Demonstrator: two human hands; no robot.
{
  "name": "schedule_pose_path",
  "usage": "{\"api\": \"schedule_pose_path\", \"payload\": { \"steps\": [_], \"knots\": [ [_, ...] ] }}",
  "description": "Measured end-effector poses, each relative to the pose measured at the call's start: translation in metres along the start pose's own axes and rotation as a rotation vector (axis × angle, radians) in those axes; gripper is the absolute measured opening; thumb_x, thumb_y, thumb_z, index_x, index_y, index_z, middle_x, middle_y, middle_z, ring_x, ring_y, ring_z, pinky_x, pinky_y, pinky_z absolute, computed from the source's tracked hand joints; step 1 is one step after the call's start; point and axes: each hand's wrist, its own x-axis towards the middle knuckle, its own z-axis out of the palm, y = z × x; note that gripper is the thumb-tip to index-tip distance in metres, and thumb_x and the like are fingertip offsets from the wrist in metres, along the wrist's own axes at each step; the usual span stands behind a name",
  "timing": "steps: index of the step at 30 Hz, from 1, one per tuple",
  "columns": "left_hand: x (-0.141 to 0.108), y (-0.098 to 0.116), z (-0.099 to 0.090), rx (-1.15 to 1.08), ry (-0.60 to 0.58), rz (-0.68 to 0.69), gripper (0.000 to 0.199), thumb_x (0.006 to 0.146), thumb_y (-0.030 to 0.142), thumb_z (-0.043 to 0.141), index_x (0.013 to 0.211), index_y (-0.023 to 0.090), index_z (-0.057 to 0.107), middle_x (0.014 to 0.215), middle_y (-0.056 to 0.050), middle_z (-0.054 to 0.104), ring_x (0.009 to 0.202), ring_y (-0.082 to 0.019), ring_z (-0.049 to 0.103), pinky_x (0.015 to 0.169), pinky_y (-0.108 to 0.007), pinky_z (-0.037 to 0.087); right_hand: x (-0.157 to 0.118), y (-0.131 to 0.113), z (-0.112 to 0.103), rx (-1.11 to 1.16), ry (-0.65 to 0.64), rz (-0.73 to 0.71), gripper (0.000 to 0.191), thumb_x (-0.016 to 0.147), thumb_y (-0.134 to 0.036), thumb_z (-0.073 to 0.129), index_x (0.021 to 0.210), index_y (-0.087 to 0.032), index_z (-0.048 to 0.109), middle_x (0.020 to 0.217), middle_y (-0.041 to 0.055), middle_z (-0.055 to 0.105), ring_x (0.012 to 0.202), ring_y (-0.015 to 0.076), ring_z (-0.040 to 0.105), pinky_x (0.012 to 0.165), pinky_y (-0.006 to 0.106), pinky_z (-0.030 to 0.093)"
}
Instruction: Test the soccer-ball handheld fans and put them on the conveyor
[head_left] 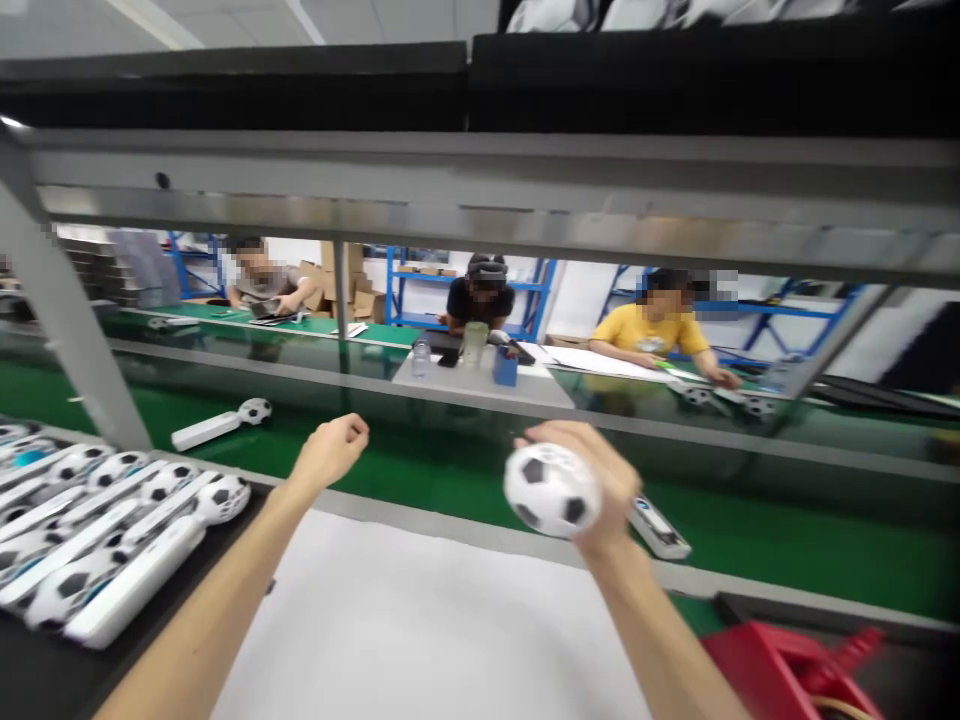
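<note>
My right hand (611, 470) is closed around a white handheld device with a soccer-ball head (553, 490), raised over the green belt. The black-and-white ball faces me. Behind that wrist shows a white handle piece (661, 528) with an open recess; I cannot tell whether it belongs to the held device. My left hand (334, 448) hovers at the belt's near side, its fingers curled together and nothing visible in them. Farther left, a similar ball-headed device (217, 425) lies on the belt.
Rows of ball-headed devices (112, 530) fill a black tray at left. White paper (435, 620) covers the bench before me; a red tool or holder (787, 670) stands at right. A grey shelf (480, 185) crosses overhead. Three people sit across the green belt (420, 460).
</note>
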Motion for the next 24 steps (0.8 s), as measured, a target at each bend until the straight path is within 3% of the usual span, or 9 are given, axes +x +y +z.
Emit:
{"api": "schedule_pose_path", "payload": {
  "steps": [3,6,10,13,16,19,21,24],
  "knots": [
    [0.005,-0.008,0.000,0.023,-0.029,-0.024,0.018,0.082,0.031,0.051,0.093,0.023,0.064,0.091,-0.002,0.072,0.082,-0.021,0.064,0.067,-0.027,0.041,-0.012,0.031,0.031,-0.019,-0.107,0.045,0.016,0.087,-0.020,0.059,0.096,-0.019,0.073,0.108,0.0123,0.066,0.094,0.0247,0.067,0.080,0.038,0.054],
    [0.005,-0.011,0.005,0.054,-0.061,-0.054,0.019,0.084,0.032,0.050,0.095,0.025,0.063,0.094,-0.001,0.071,0.081,-0.021,0.064,0.065,-0.028,0.041,-0.033,0.053,0.050,0.009,-0.197,0.184,0.022,0.080,-0.022,0.063,0.099,-0.020,0.073,0.123,0.0121,0.062,0.098,0.0249,0.067,0.081,0.035,0.055],
    [0.003,-0.011,0.016,0.087,-0.101,-0.089,0.017,0.086,0.030,0.051,0.097,0.024,0.063,0.094,-0.001,0.069,0.080,-0.020,0.063,0.066,-0.029,0.043,-0.063,0.078,0.068,0.013,-0.203,0.495,0.032,0.078,-0.037,0.068,0.102,-0.015,0.067,0.105,0.0117,0.069,0.085,0.0246,0.070,0.073,0.033,0.056],
    [0.002,-0.010,0.025,0.094,-0.129,-0.088,0.020,0.091,0.034,0.054,0.101,0.019,0.063,0.095,-0.004,0.067,0.079,-0.017,0.061,0.072,-0.032,0.047,-0.083,0.091,0.080,-0.034,-0.169,0.704,0.056,0.082,-0.046,0.061,0.126,-0.012,0.052,0.097,0.0110,0.071,0.083,0.0255,0.070,0.071,0.034,0.056],
    [0.001,-0.009,0.031,0.103,-0.146,-0.072,0.026,0.093,0.039,0.055,0.103,0.015,0.063,0.094,-0.005,0.066,0.080,-0.016,0.061,0.077,-0.035,0.051,-0.099,0.095,0.088,-0.125,-0.156,0.824,0.078,0.083,-0.042,0.057,0.147,-0.012,0.025,0.117,0.0154,0.065,0.093,0.0282,0.068,0.075,0.036,0.055],
    [-0.002,-0.004,0.035,0.120,-0.151,-0.052,0.027,0.094,0.040,0.055,0.103,0.015,0.063,0.093,-0.005,0.065,0.082,-0.017,0.062,0.080,-0.037,0.052,-0.108,0.094,0.092,-0.227,-0.199,0.858,0.084,0.082,-0.032,0.052,0.153,-0.014,0.011,0.138,0.0199,0.049,0.096,0.0289,0.067,0.076,0.036,0.053],
    [-0.007,0.002,0.037,0.129,-0.154,-0.028,0.027,0.095,0.039,0.055,0.103,0.015,0.063,0.094,-0.005,0.066,0.085,-0.017,0.063,0.082,-0.037,0.053,-0.111,0.095,0.092,-0.294,-0.251,0.847,0.080,0.083,-0.029,0.049,0.154,-0.014,0.014,0.143,0.0206,0.042,0.093,0.0283,0.068,0.076,0.036,0.053],
    [-0.012,0.015,0.044,0.137,-0.167,0.023,0.026,0.095,0.037,0.055,0.106,0.015,0.063,0.098,-0.005,0.066,0.086,-0.017,0.064,0.082,-0.037,0.054,-0.114,0.099,0.093,-0.396,-0.344,0.774,0.057,0.085,-0.025,0.045,0.141,-0.011,0.045,0.143,0.0203,0.042,0.106,0.0314,0.063,0.087,0.039,0.051]
  ]
}}
